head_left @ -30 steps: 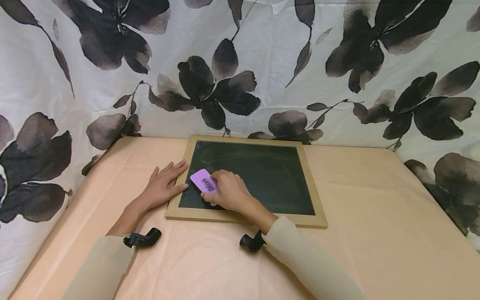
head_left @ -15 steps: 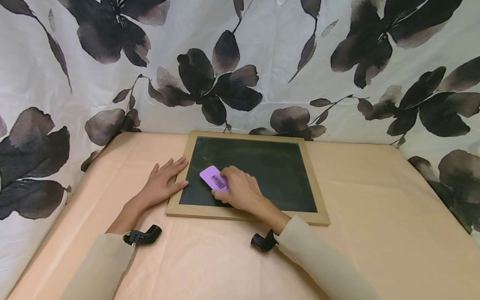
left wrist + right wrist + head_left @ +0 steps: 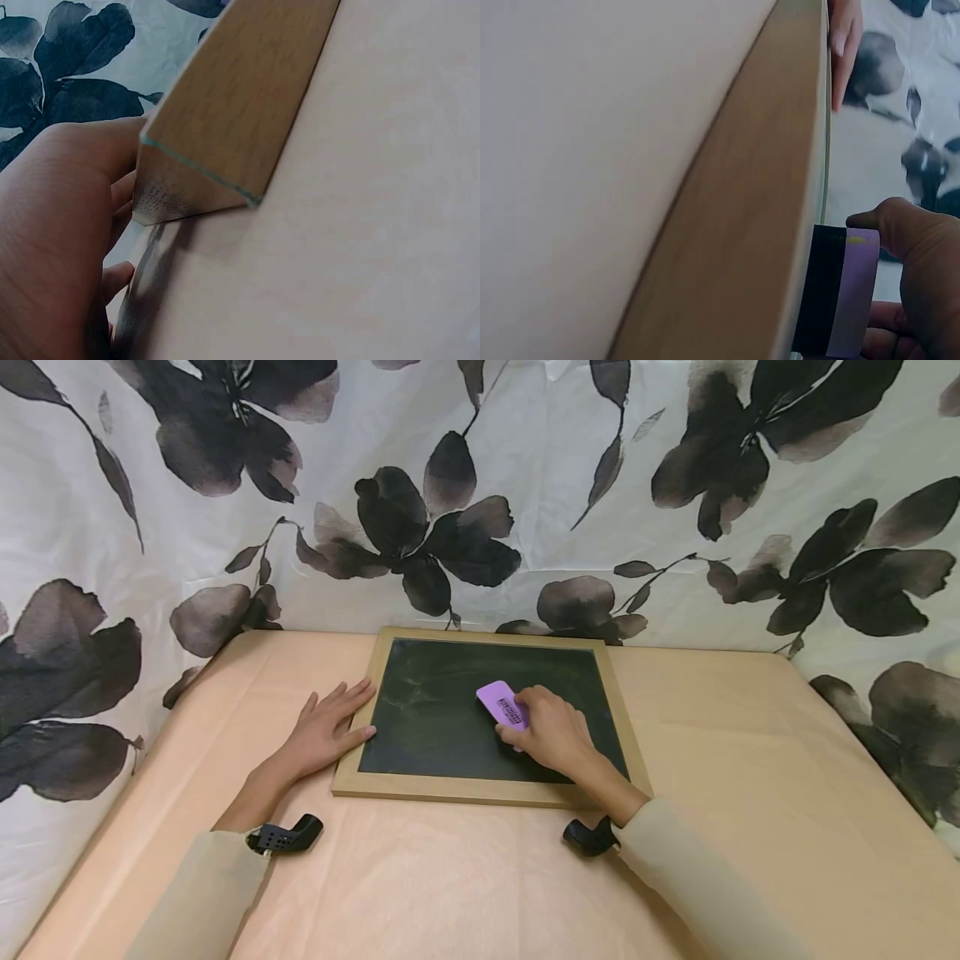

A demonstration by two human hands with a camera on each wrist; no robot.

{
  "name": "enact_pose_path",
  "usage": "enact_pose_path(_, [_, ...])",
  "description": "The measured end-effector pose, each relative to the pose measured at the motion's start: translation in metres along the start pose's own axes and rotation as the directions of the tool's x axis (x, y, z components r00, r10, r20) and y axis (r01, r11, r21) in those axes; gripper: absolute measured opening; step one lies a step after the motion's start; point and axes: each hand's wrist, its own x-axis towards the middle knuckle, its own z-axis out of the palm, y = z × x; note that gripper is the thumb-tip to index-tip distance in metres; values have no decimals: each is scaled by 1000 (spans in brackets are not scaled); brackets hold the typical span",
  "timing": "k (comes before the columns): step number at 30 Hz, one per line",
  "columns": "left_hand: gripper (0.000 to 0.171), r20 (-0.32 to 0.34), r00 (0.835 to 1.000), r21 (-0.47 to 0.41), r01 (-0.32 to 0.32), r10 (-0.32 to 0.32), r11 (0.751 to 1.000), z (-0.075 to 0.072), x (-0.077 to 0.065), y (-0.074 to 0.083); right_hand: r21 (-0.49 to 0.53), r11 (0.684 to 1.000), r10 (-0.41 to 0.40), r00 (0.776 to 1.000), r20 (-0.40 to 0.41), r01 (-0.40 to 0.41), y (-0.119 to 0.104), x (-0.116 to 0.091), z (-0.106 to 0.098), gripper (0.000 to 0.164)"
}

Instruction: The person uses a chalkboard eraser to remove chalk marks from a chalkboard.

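A small chalkboard (image 3: 435, 735) with a wooden frame (image 3: 465, 787) lies on the table, faint pale smears on its dark surface. My right hand (image 3: 551, 731) grips a purple chalkboard eraser (image 3: 498, 702) between thumb and fingers, right of the board's middle. In the right wrist view the eraser's (image 3: 857, 292) black felt side faces the board. My left hand (image 3: 324, 731) rests with fingers extended against the left side of the frame, the thumb on its edge. The left wrist view shows that hand (image 3: 60, 240) beside the frame's corner (image 3: 187, 180).
A peach-coloured cover (image 3: 720, 735) lies over the table. Behind it hangs a white cloth (image 3: 570, 485) with dark flowers. A black wrist camera (image 3: 288, 835) sits on the left wrist and another black camera (image 3: 591, 837) on the right.
My right hand has moved rightward across the chalkboard with the eraser, from near the left side to right of the middle. The left hand stays at the frame.
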Motion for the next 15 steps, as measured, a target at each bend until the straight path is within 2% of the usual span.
enact_pose_path(9, [71,-25,1000,2,1,-1,1000,0,1,3,25,1000,-2,999,-51,3,51,-7,-19,55])
enact_pose_path(15, [71,-11,1000,7,12,-12,1000,1,3,3,30,996,82,996,-35,-81,67,-17,-28,56])
